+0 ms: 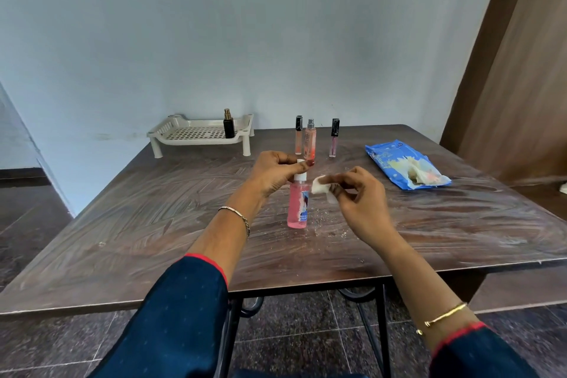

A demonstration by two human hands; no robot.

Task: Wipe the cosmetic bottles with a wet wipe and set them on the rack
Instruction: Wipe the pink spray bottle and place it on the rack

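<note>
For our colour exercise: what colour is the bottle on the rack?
The bottle is black, gold-topped; head view.

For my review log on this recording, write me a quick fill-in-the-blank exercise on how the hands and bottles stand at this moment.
The left hand grips the pink plastic bottle, which stands ____ on the brown wooden table. The right hand pinches a white wet wipe beside that bottle, on its ____ side. The white slotted plastic rack holds ____ black gold-capped bottle.
Missing words: upright; right; one.
</note>
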